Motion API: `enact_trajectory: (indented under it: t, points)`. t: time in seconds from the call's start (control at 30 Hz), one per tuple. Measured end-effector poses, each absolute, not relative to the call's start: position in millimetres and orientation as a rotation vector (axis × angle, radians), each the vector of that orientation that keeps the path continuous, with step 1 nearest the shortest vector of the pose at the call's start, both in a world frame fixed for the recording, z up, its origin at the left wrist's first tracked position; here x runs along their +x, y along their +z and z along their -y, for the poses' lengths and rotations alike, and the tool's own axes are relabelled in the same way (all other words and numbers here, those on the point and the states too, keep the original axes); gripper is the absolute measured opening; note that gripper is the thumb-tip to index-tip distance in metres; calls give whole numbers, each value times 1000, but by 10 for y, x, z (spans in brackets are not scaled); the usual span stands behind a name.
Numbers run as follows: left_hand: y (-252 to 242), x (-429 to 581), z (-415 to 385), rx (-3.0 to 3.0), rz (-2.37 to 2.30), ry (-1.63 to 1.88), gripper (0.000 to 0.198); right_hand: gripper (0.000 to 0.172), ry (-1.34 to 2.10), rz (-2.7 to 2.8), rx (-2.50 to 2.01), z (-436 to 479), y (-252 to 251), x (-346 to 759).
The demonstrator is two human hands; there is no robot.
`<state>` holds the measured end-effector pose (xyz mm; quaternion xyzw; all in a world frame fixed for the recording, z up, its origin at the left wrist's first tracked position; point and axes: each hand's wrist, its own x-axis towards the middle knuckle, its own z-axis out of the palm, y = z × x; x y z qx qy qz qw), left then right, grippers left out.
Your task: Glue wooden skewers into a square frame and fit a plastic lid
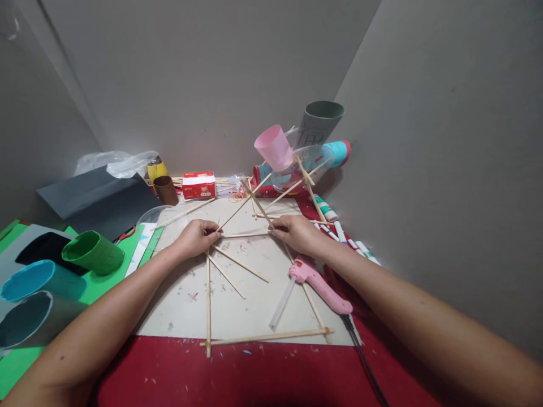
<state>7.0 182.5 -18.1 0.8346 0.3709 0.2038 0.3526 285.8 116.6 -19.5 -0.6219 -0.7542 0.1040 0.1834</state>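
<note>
Stick frame (271,337): on the board (178,311), its near side at 6 o'clock;
Glue gun (324,285): 4 o'clock, overlapping the frame's right side; I'd clear it and its cord (365,362) first;
Left hand (198,237): 9 o'clock, pinched on a far corner;
Right hand (297,233): 3 o'clock, pinched on the opposite corner; I'd hold both steady;
Pink cup (275,148): 1 o'clock, beyond.

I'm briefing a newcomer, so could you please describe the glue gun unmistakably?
On the red cloth lies a white board. At its right edge, pictured below the right hand, the glue gun is pink and corded, unlike the pale sticks nearby.
</note>
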Motion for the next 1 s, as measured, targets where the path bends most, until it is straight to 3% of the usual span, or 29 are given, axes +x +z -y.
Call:
enact_trajectory:
  t: [0.7,1.0]
  points:
    - [-211,55,-1804,2205,-960,618,18,16,240,2159,-1728,-1125,-112,2814]
    - [-196,61,-1797,2230,-983,679,29,22,296,2091,-1660,-1182,-120,2765]
